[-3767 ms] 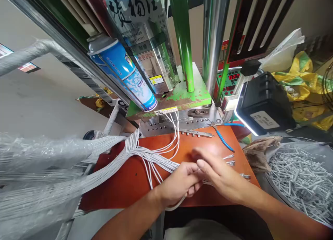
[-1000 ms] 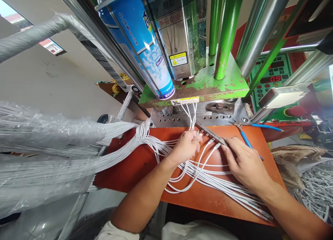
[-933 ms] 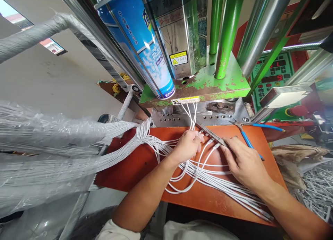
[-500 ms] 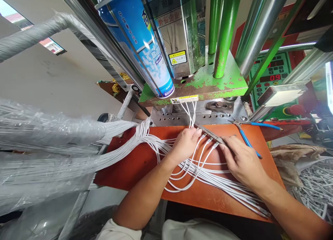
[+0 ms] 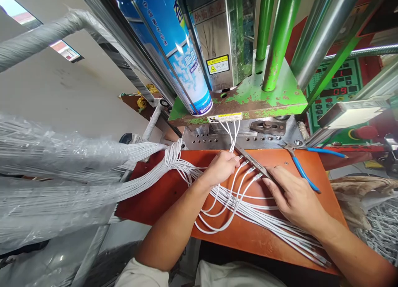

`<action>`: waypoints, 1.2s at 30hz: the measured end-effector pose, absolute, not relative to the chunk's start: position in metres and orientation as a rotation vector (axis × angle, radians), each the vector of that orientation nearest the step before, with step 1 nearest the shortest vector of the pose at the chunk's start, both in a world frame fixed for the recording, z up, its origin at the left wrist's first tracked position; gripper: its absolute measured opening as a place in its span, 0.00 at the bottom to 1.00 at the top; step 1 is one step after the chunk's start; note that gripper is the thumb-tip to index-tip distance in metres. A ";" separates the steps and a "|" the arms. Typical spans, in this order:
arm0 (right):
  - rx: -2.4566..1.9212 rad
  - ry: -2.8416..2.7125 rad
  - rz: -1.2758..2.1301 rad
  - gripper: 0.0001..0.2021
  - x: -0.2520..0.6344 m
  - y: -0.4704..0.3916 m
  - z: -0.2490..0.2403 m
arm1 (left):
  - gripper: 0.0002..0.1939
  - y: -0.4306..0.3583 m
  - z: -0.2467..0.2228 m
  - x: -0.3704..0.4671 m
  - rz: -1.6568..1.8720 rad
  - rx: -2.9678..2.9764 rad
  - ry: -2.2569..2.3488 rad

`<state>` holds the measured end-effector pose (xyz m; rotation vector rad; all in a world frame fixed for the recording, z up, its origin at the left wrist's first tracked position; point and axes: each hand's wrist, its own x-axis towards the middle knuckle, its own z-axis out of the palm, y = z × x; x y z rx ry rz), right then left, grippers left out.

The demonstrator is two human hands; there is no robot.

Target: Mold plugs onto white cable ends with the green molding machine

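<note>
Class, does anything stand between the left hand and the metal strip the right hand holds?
Nothing visible does: the left hand is at the far end of the metal strip. The right hand holds the near end; the pliers lie off to the right.

Fairly bright at centre, crisp enough on the thin round white cables (image 5: pixel 264 218). Washed pale at the tilted rectangular window (image 5: pixel 19 7), top left. Glinting hard off the blue-and-white cylindrical metal spray can (image 5: pixel 174 42) and crinkled clear plastic wrap (image 5: pixel 93 152) — dark under the flat orange-brown board (image 5: pixel 146 206). Stretched toward the edges — soft at far right.
</note>
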<state>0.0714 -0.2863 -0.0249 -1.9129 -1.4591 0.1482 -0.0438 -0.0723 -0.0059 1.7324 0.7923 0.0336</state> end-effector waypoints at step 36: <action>-2.041 -1.475 0.118 0.13 0.068 -0.285 -0.025 | 0.13 -0.120 0.011 -0.073 0.362 2.959 0.199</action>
